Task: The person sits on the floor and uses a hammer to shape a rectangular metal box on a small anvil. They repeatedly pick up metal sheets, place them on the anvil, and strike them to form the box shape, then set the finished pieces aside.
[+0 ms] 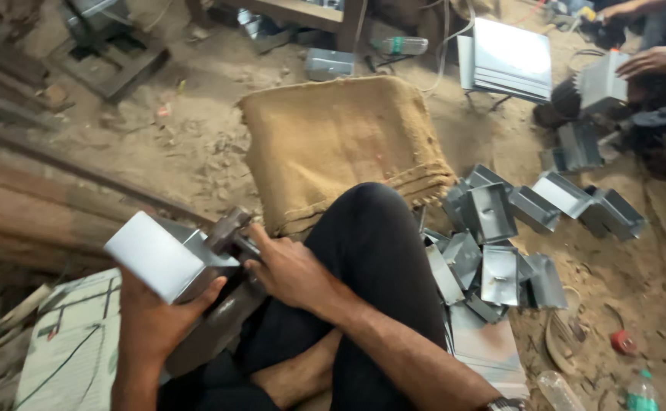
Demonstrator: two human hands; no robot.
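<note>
My left hand [150, 323] grips a folded sheet-metal box [158, 255] from below, its pale flat face turned up and to the left. My right hand [287, 266] holds a dark hammer [228, 232] whose head rests against the box's right edge. A dark iron bar [215, 327] lies under the box, running down toward my lap. I sit on the ground, and my knee in black trousers [371, 236] is raised just right of my hands.
A folded burlap sack [340, 144] lies ahead on the dirt floor. Several finished metal boxes [500, 243] are piled to the right. Another person's hands [653, 61] handle a metal piece at top right. Flat sheets [509, 57], plastic bottles [637, 392], wooden planks at left.
</note>
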